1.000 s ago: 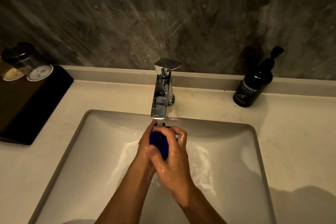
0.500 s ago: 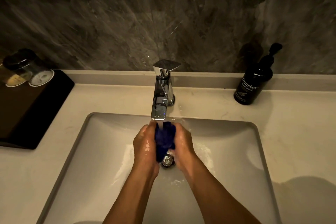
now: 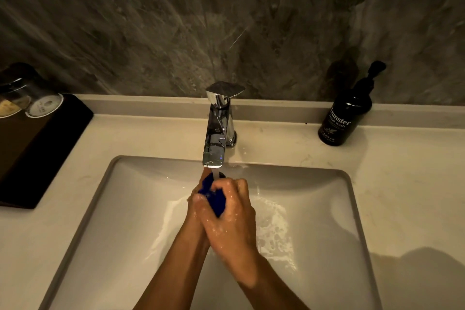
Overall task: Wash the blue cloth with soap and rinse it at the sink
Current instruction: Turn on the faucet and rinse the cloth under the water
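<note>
The step in hand looks like rinsing: both hands clench the blue cloth (image 3: 212, 196) under the tap (image 3: 216, 138) at centre frame, right hand (image 3: 230, 219) over left hand (image 3: 196, 205). Next likely calls for squeezing suds out. The cloth is bunched, dark, soaked.

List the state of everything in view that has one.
Tap: running, water falling onto the cloth.
Cloth: wet, bunched up between both hands under the stream.
Left hand: closed on the cloth, mostly hidden behind the right.
Right hand: wet, closed over the cloth.
Sink: wet, foam on the water.
Soap bottle: upright on the counter, untouched.
</note>
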